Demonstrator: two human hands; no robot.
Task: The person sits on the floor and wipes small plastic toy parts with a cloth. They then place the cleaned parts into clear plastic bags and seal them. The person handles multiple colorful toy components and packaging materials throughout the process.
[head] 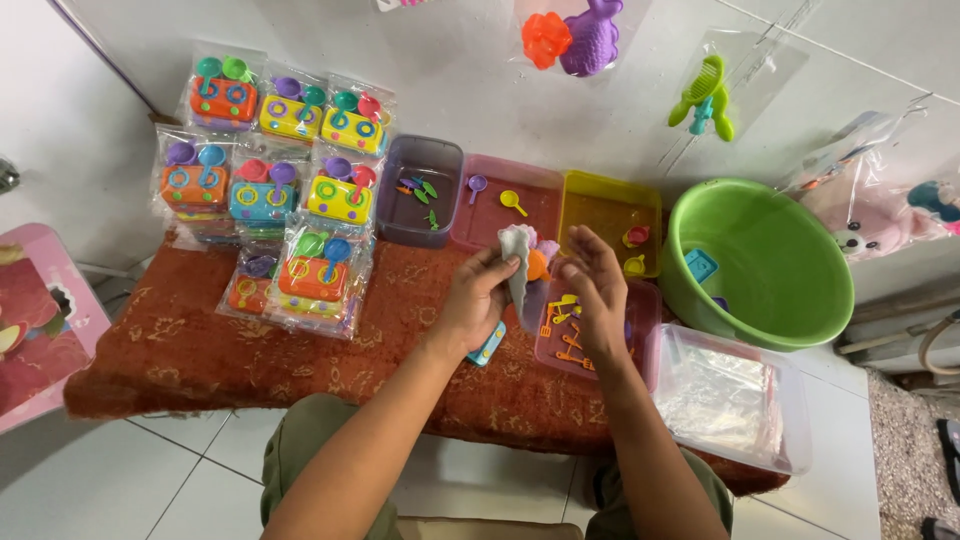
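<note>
we are pinching clear bag (517, 262) in left hand (478, 300), above red mat (180, 345). right hand (597, 285) half open, empty, working bag mouth. we are keeping mouth spread wide, over pink tray (645, 310).

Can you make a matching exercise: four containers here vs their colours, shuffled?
Things:
1. round basin
2. bin with tiny leaf pieces
3. tray with two small spoons
4. tray with two small cups

Colours:
A. yellow
B. pink
C. green
D. grey-purple

Pairs: 1-C, 2-D, 3-B, 4-A
</note>
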